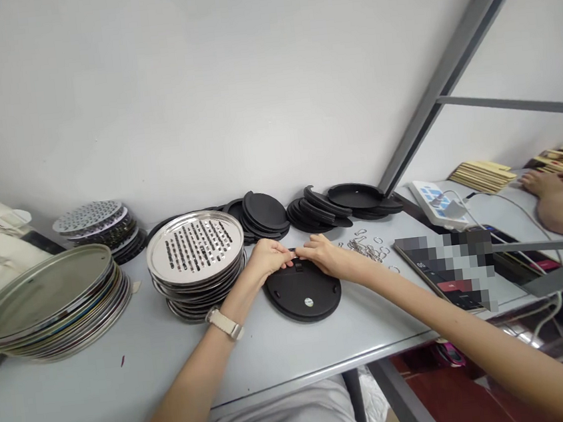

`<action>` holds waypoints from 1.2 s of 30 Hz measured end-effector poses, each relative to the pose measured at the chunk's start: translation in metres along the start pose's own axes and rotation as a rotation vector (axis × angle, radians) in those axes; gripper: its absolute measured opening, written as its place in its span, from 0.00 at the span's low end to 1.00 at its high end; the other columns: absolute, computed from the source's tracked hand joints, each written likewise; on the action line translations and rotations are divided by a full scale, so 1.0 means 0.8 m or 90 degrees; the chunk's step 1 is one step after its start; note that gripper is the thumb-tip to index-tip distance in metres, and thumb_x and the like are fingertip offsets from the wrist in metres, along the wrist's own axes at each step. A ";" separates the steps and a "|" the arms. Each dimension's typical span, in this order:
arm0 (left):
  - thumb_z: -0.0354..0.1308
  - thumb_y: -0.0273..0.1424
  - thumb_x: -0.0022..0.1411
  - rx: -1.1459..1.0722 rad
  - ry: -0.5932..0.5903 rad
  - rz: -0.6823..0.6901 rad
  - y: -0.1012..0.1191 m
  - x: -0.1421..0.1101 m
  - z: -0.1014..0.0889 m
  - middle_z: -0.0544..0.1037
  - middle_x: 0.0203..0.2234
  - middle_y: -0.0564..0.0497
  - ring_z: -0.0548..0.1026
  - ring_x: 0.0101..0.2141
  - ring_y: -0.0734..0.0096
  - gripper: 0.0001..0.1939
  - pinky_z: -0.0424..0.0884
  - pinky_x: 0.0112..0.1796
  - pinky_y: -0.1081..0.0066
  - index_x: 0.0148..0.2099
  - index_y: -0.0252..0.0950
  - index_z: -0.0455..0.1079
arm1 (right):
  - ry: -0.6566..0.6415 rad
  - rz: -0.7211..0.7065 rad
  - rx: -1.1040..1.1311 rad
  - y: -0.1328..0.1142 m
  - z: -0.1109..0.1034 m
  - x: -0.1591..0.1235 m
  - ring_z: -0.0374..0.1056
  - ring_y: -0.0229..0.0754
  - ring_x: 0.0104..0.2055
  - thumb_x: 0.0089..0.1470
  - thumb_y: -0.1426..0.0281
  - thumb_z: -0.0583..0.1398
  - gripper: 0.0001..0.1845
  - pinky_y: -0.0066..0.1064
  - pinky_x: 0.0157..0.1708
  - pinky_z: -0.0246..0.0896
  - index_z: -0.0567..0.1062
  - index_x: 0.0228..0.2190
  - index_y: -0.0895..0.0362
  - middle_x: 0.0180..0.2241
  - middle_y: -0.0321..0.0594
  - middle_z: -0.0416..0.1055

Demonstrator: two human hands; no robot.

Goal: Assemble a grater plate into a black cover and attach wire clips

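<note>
A round black plastic disc [295,293] lies on the table in front of me, with a small round sticker and several small dark pads or slots on its upper face. At its far edge, the fingertips of my left hand [271,258] are closed in a pinch. Close beside them, the fingers of my right hand [320,255] are bent and pressed together over the same edge. A tiny light-coloured piece shows between the two hands, too small to name. To the right of the disc lies a loose heap of metal rings [366,248].
Left of the disc stand a stack of metal plates with slotted tops [199,240] and a stack of large round trays [44,296]. Black round covers [264,211] line the wall. A phone-like device [444,274] and a metal frame post [449,79] are right, beyond which another person's hand [540,182] rests.
</note>
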State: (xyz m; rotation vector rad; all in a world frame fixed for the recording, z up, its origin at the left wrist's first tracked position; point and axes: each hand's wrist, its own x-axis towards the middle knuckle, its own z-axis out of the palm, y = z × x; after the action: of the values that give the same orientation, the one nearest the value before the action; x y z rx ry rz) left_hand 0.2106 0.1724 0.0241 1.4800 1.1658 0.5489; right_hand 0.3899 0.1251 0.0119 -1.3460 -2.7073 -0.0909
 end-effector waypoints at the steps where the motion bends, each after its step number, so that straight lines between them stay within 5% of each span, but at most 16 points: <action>1: 0.63 0.22 0.55 0.011 -0.004 -0.008 0.001 0.000 0.000 0.73 0.15 0.54 0.66 0.16 0.82 0.10 0.60 0.20 0.79 0.23 0.29 0.70 | -0.002 0.000 0.000 -0.001 0.000 0.000 0.59 0.44 0.34 0.58 0.85 0.48 0.16 0.33 0.41 0.56 0.71 0.39 0.60 0.28 0.42 0.67; 6: 0.58 0.31 0.64 0.082 -0.038 -0.057 0.001 0.005 0.002 0.76 0.34 0.48 0.75 0.32 0.72 0.08 0.73 0.34 0.69 0.41 0.29 0.71 | -0.001 0.002 0.005 -0.001 0.001 0.000 0.58 0.45 0.35 0.59 0.84 0.47 0.16 0.34 0.41 0.56 0.71 0.39 0.60 0.29 0.43 0.67; 11: 0.56 0.35 0.66 0.122 -0.068 -0.085 0.002 0.010 0.002 0.73 0.46 0.45 0.74 0.41 0.65 0.15 0.74 0.41 0.61 0.51 0.33 0.67 | 0.007 0.007 0.028 -0.002 0.003 -0.001 0.58 0.45 0.35 0.59 0.83 0.47 0.16 0.35 0.41 0.56 0.71 0.39 0.59 0.29 0.43 0.67; 16: 0.56 0.34 0.66 0.121 -0.057 -0.075 0.006 0.008 0.002 0.75 0.39 0.48 0.75 0.35 0.70 0.11 0.75 0.36 0.66 0.46 0.31 0.69 | 0.041 0.034 0.063 -0.006 0.003 -0.003 0.58 0.46 0.35 0.60 0.81 0.47 0.15 0.36 0.41 0.56 0.70 0.36 0.58 0.30 0.43 0.67; 22: 0.63 0.23 0.56 0.072 -0.019 -0.031 0.007 0.007 0.001 0.72 0.14 0.54 0.68 0.18 0.80 0.15 0.59 0.20 0.80 0.19 0.31 0.65 | 0.079 0.047 0.109 -0.004 0.010 -0.005 0.57 0.45 0.34 0.61 0.79 0.46 0.14 0.35 0.38 0.57 0.69 0.34 0.57 0.29 0.42 0.64; 25: 0.64 0.21 0.53 0.052 -0.019 -0.018 0.005 0.007 0.000 0.72 0.13 0.53 0.67 0.16 0.80 0.15 0.54 0.18 0.80 0.18 0.32 0.66 | 0.092 0.046 0.129 -0.002 0.013 -0.006 0.56 0.45 0.34 0.62 0.78 0.46 0.14 0.35 0.38 0.57 0.69 0.33 0.57 0.29 0.42 0.64; 36: 0.64 0.20 0.52 0.016 -0.006 -0.004 0.003 0.010 0.009 0.71 0.11 0.53 0.66 0.16 0.80 0.16 0.59 0.21 0.80 0.16 0.32 0.64 | 0.114 0.076 0.150 -0.003 0.018 -0.008 0.56 0.44 0.34 0.63 0.76 0.45 0.14 0.34 0.37 0.57 0.67 0.32 0.56 0.29 0.40 0.62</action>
State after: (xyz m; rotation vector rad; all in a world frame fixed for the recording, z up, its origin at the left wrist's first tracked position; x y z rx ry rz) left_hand 0.2206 0.1763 0.0220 1.4983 1.1727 0.5245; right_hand 0.3910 0.1202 -0.0033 -1.3541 -2.3990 0.1091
